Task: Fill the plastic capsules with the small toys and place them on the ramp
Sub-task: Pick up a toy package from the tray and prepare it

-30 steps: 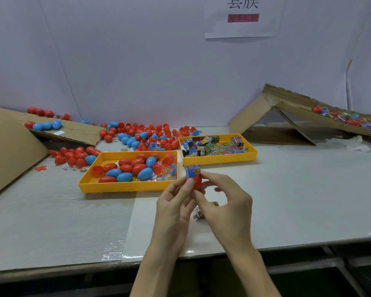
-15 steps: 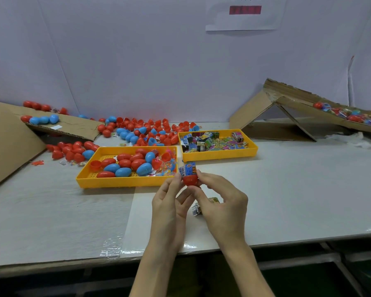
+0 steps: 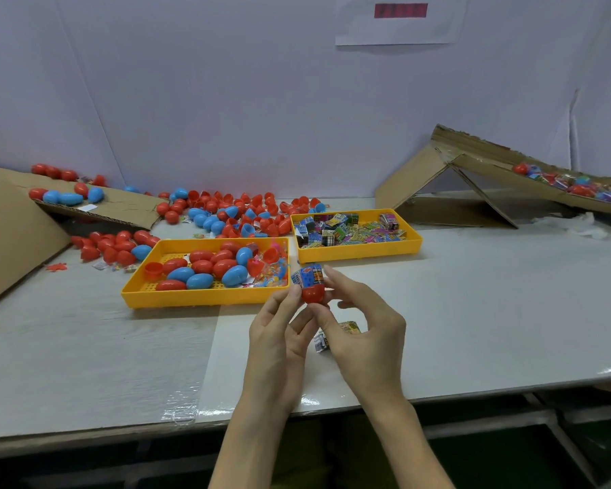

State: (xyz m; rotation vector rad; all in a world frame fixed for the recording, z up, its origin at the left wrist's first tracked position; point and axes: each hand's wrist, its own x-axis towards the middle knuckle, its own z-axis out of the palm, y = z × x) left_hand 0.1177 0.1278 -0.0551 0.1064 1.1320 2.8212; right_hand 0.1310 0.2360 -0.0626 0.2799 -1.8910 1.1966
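Red plastic shows between the fingers [image 3: 336, 281]: the left hand [image 3: 279, 333] and the right hand [image 3: 364, 337] together pinch one open capsule half [image 3: 313, 295], held mouth-up just above the surface [image 3: 473, 312], fingertips clamped on its sides. A blue printed toy packet [image 3: 308, 276] stands out of the mouth, only partly in, and the right forefinger lies against its upper edge.

The step in hand looks like the stuffing. The next move calls for pressing the packet down below the rim, then finding a second half to close it; neither hand shows one. Another packet [image 3: 348, 327] lies on the surface under the right hand.

Just beyond the hands sit two yellow trays: the capsule tray [image 3: 198, 300] to the left, with whole capsules and an open cup, and the toy tray [image 3: 360, 255] to the right. Loose capsules [image 3: 244, 213] crowd the back wall. The cardboard ramp [image 3: 491, 164] rises well apart at far right, and bare surface leads toward it. The surface's front edge runs close under the wrists, so a dropped half could roll off.
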